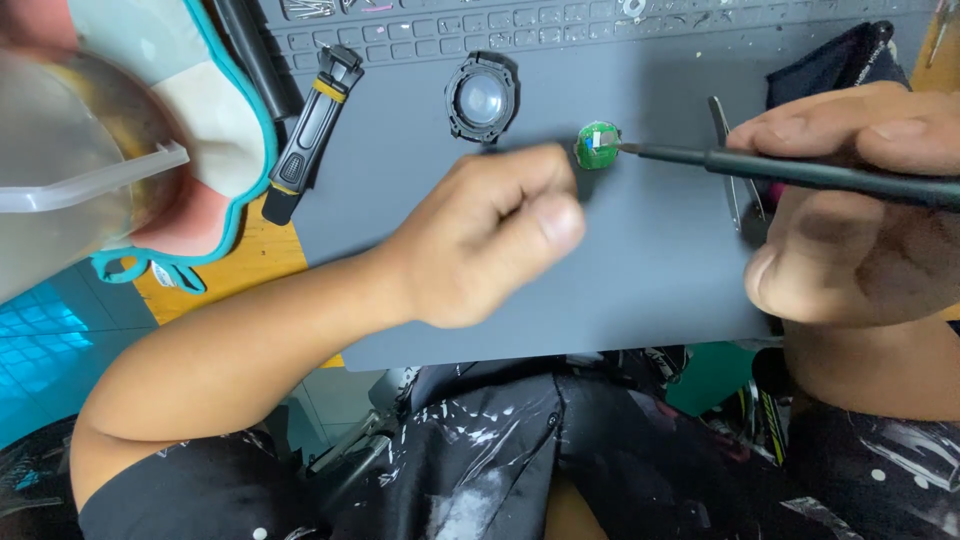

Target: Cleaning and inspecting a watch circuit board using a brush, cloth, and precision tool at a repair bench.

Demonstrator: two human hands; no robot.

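Here the small round green circuit board point(598, 145) lies on the grey mat point(640, 260), just beyond the left hand point(490, 240) — fingers curled together. Right hand point(860, 210) fingers clamp a thin black tool point(800, 170) — tip touching the board.

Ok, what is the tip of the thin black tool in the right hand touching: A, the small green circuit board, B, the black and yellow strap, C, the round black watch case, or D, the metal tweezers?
A: the thin black tool in the right hand ends at the edge of the small green circuit board on the grey mat.
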